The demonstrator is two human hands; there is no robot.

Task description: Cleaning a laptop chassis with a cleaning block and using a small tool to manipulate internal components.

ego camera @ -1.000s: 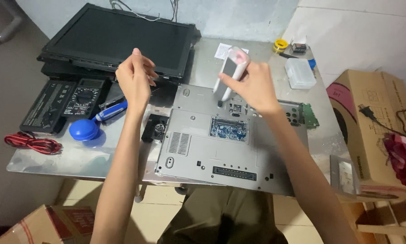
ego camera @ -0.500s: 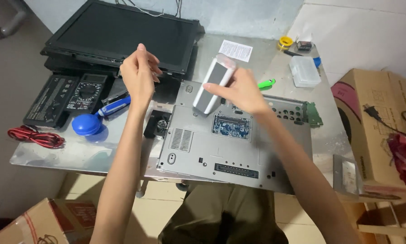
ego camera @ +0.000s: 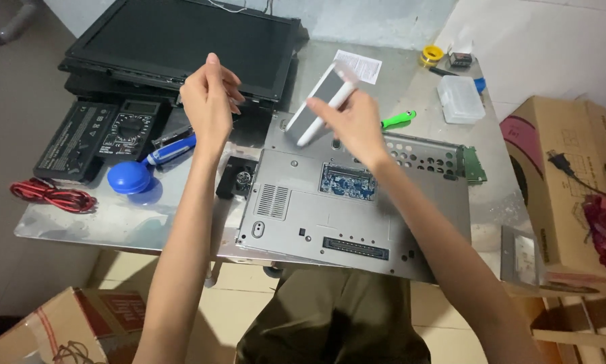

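The right hand (ego camera: 353,118) grips a flat grey rectangular panel (ego camera: 313,101), together with what looks like a slim white stick-shaped tool (ego camera: 330,108), tilted above the far left corner of the upturned silver laptop base (ego camera: 357,202). The left hand (ego camera: 208,101) hovers to the left of that base with its fingers pinched together; whether something tiny sits between them cannot be told.

An open bay in the laptop base shows a blue circuit board (ego camera: 347,182), just below the right wrist. Left of the base lie a small black square part (ego camera: 235,182), a blue round-headed blower (ego camera: 131,178), a blue-handled screwdriver (ego camera: 171,149), a black multimeter (ego camera: 127,128), a black battery pack (ego camera: 70,138) and red test leads (ego camera: 50,195). Beyond the base sit a black flat screen panel (ego camera: 181,40), a green-handled tool (ego camera: 397,121) and a clear plastic box (ego camera: 459,99).

The panel is pinched near one end only, so it could slip and drop onto the exposed board if the grip loosens. The near edge of the base overhangs the metal table (ego camera: 114,222); leaning on it might tip it. Anything small in the left fingers could fall and roll off the table.
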